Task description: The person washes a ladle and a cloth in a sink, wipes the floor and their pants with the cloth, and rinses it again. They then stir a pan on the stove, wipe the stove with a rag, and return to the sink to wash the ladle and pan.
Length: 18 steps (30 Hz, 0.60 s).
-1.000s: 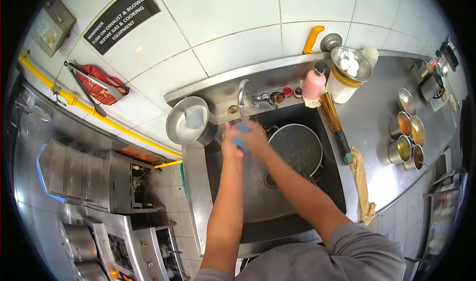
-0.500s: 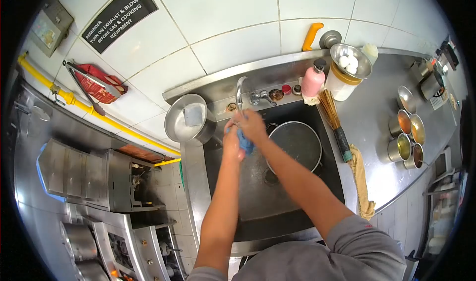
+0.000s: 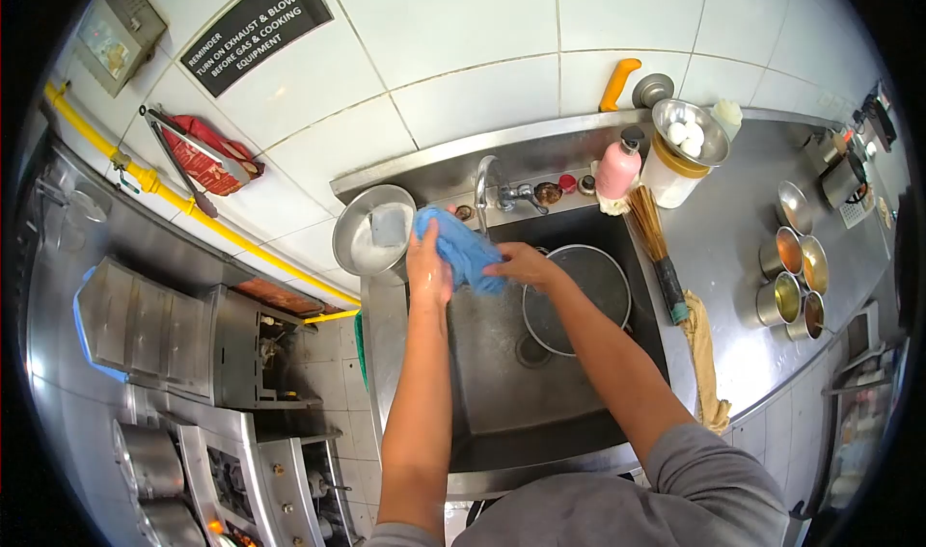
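Note:
A wet-looking blue cloth [image 3: 461,253] is spread between my two hands above the sink [image 3: 521,402]. My left hand [image 3: 428,265] grips its left side, close to a metal bowl [image 3: 349,253] that holds a grey-white pad in whitish liquid. On the cloth's right edge, the fingers of my right hand [image 3: 524,263] are pinched. The faucet [image 3: 484,173] rises just behind the cloth. A round pan [image 3: 598,301] with a pale rim lies in the sink beneath my right forearm.
Right of the sink are a pink pump bottle [image 3: 617,169], a stick brush [image 3: 661,253], a tan cloth [image 3: 707,373] and a tub topped by a bowl of eggs [image 3: 693,127]. Several small metal cups [image 3: 777,299] stand farther right. A yellow pipe [image 3: 207,217] runs at left.
The blue cloth was bunched between my hands under the faucet and is now opened out. My left hand has moved left, my right hand right and slightly down. The view has shifted slightly.

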Tool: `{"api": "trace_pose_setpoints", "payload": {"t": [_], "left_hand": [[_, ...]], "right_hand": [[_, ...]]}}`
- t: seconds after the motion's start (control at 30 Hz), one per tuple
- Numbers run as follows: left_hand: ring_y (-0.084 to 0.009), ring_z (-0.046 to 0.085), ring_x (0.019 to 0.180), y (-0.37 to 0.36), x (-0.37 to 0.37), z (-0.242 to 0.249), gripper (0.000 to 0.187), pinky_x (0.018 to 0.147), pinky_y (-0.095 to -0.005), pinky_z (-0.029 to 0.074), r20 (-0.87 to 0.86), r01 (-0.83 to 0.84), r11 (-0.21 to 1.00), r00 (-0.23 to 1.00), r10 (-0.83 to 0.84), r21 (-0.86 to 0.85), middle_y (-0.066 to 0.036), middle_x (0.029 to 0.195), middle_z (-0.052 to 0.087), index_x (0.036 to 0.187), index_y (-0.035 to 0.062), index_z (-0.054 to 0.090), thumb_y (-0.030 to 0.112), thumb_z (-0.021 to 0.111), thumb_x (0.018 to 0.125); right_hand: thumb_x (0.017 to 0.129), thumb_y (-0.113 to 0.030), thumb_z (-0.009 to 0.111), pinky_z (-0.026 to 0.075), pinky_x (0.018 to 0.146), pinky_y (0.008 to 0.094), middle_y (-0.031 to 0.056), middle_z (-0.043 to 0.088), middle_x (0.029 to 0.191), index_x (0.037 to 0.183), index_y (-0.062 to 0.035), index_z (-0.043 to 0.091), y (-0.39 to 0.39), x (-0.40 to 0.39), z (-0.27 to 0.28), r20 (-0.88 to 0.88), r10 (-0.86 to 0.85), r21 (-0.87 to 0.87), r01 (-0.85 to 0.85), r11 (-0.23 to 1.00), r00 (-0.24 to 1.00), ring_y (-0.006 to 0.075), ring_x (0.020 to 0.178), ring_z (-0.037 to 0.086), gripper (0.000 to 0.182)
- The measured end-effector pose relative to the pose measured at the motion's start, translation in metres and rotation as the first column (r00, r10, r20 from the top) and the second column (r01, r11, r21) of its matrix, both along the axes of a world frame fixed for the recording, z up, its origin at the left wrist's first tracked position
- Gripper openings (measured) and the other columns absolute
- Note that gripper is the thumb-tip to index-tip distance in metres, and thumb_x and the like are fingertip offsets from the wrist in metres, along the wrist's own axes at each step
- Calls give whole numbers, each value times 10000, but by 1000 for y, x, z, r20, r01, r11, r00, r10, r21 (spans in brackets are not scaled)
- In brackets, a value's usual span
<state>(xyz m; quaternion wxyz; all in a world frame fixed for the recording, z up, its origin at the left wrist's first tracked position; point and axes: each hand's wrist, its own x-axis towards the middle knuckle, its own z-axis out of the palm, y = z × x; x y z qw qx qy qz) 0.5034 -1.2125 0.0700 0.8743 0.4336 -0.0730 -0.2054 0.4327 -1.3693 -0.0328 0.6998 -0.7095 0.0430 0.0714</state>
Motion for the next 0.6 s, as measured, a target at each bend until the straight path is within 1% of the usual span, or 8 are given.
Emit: {"api": "trace_pose_setpoints", "payload": {"t": [0.13, 0.23, 0.3, 0.33, 0.37, 0.43, 0.53, 0.6], "left_hand": [[-199, 572, 971, 5, 17, -46, 232, 835, -357, 479, -238, 0, 990, 971, -33, -138, -69, 919, 595, 962, 80, 583, 310, 545, 954], [-207, 587, 827, -7, 17, -84, 341, 722, -347, 487, -395, -8, 997, 918, -24, -79, -48, 801, 556, 832, 98, 551, 421, 551, 941], [-198, 508, 643, -4, 40, -161, 398, 661, -369, 466, -273, 241, 964, 940, -203, 113, -2, 711, 532, 702, 177, 537, 492, 511, 945], [-209, 551, 664, -9, 12, -134, 417, 626, -404, 482, -306, 293, 915, 876, -373, -276, -33, 736, 560, 763, 144, 554, 510, 488, 951], [-209, 551, 664, -20, -8, -112, 417, 626, -404, 482, -310, 295, 915, 874, -375, -276, -33, 736, 560, 763, 144, 554, 510, 488, 951], [-245, 600, 744, -42, -25, -81, 422, 640, -439, 499, -391, -117, 921, 880, 269, 372, -66, 741, 580, 851, 100, 570, 486, 451, 974], [-292, 629, 833, -42, -17, -110, 448, 692, -462, 513, -348, -70, 966, 924, 157, 249, -124, 857, 623, 974, 52, 577, 486, 467, 966], [-292, 629, 847, -26, 11, -146, 446, 703, -459, 515, -296, -62, 963, 945, 141, 261, -128, 894, 630, 995, 43, 583, 479, 494, 956]], "right_hand": [[878, -215, 682, 465, 824, 319, 42, 662, 991, 1076, -20, 612, 18, -13, 17, -25, -401, 667, 314, 676, 916, 123, 898, 585, 287], [832, -302, 713, 476, 793, 327, 77, 677, 875, 925, -28, 678, 56, -3, 41, 23, -632, 604, 493, 627, 775, 156, 858, 604, 292], [820, -303, 685, 484, 775, 359, 174, 673, 892, 912, -11, 669, 85, -10, 44, 374, -484, -65, 543, 837, 791, 250, 859, 644, 306], [710, -595, 729, 449, 943, 448, 223, 634, 1114, 1060, -72, 669, 94, 8, -2, 486, -544, -348, 722, 598, 684, 414, 1092, 571, 632], [710, -595, 729, 449, 943, 448, 223, 634, 1114, 1060, -72, 669, 86, 6, -1, 482, -546, -350, 722, 596, 685, 414, 1092, 571, 632], [785, -281, 661, 483, 766, 401, 253, 644, 893, 892, 2, 657, 59, 10, 11, 289, -652, -275, 713, 645, 701, 372, 873, 642, 303], [772, -214, 664, 458, 651, 372, 201, 593, 702, 792, 38, 603, 60, 17, 2, 233, -703, -130, 738, 663, 672, 170, 649, 527, 260], [775, -218, 658, 460, 650, 373, 203, 595, 704, 787, 33, 608, 79, 14, 15, 268, -679, -144, 725, 673, 684, 173, 651, 534, 257]]}}
